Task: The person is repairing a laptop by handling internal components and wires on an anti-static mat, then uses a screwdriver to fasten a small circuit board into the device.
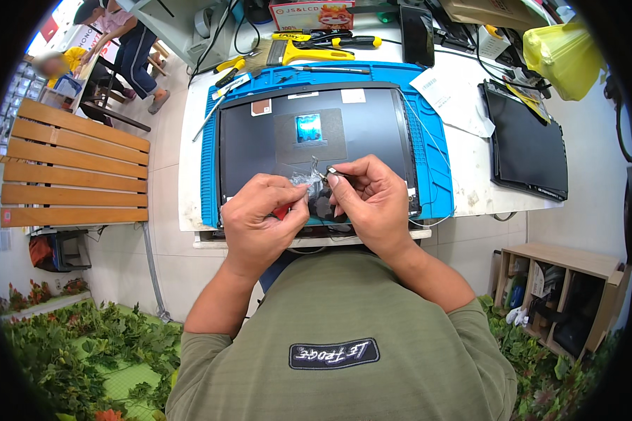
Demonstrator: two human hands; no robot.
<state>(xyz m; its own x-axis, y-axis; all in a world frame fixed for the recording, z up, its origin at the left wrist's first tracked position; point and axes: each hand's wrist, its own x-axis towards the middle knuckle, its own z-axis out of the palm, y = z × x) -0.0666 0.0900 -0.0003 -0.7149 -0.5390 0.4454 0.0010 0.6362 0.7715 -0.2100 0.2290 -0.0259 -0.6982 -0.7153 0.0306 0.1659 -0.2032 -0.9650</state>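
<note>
Taking the middle of the view as the middle of the clock. Pinching shiny, crumpled film [304,175] with the left hand [265,210], toward 9 o'clock, thumb and first finger together on the film's edge, other fingers curled in. Holding a small dark part [333,170] with the right hand [370,201], toward 3 o'clock, thumb and first finger clamped on the part. Bringing film and part close together just above the middle, over the near side of a big grey lid [249,144]. Showing a bit of red under the left hand, too hidden to name.

Lying flat toward 12, under both hands, with a shiny blue square [308,128] on top: that same lid. Below it, a blue mat [437,140] on a white table [192,184]. Past the mat at 12, a yellow brush [279,52] and a red box [314,15]. Near 2, a sheet of white paper [448,98], and farther out, a yellow bag [565,52]. Between 2 and 3, a flat black slab [527,144]. Near 9, a wooden bench [77,170]. At 10, far off, two other people. Near 4, a wooden shelf [558,256]. At 8, green leaves [133,344].
</note>
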